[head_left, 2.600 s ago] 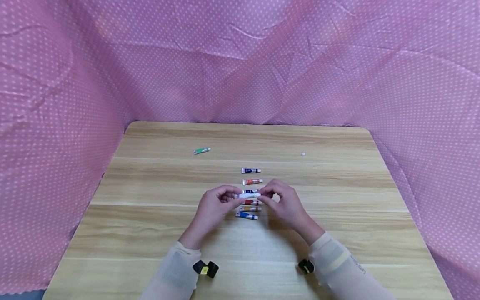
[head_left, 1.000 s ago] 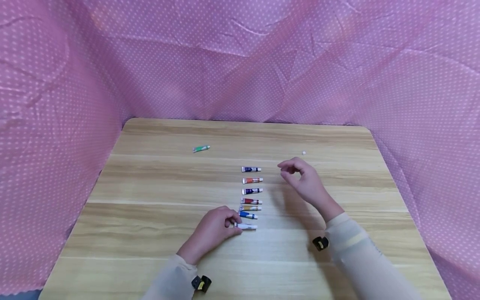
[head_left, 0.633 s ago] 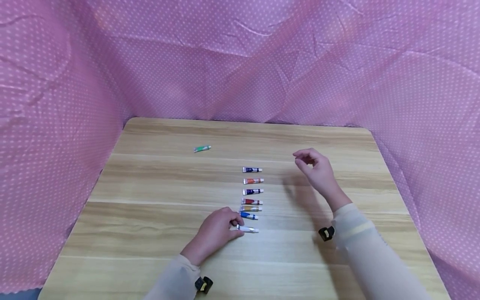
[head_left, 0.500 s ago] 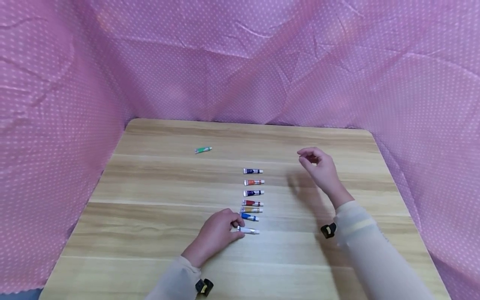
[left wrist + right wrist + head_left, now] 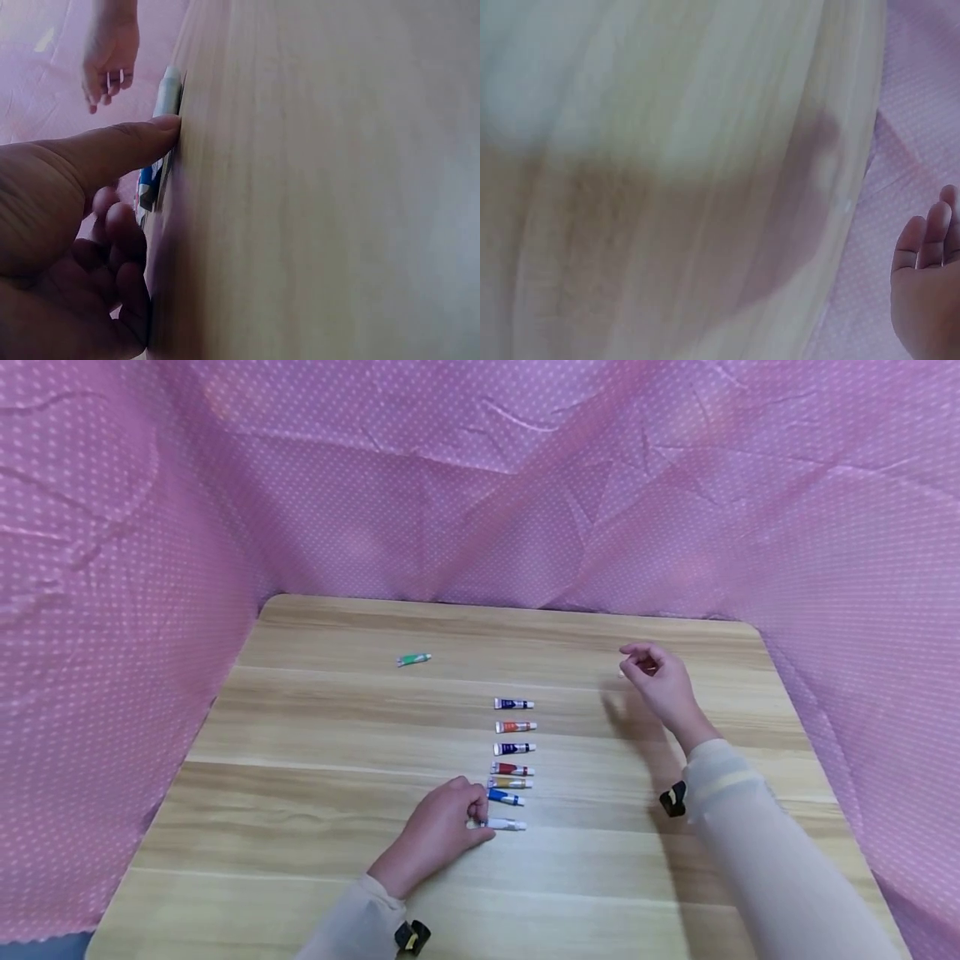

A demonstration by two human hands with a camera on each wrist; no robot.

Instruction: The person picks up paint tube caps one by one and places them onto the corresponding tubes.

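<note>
Pink dotted cloth ringed the wooden table (image 5: 315, 827). At six o'clock the left hand (image 5: 442, 831) pinched a white paint tube (image 5: 507, 824), nearest of a row; labels were unreadable. At two o'clock the right hand (image 5: 660, 685) hovered, loosely curled, holding nothing.

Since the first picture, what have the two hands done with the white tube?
Both hands held the white paint tube above the row at first; it now lies on the wooden table at the near end of the row, the left hand resting on its end. The right hand let go and moved away toward the small white cap lying far right. The six other tubes in the row and the green tube stayed put.
</note>
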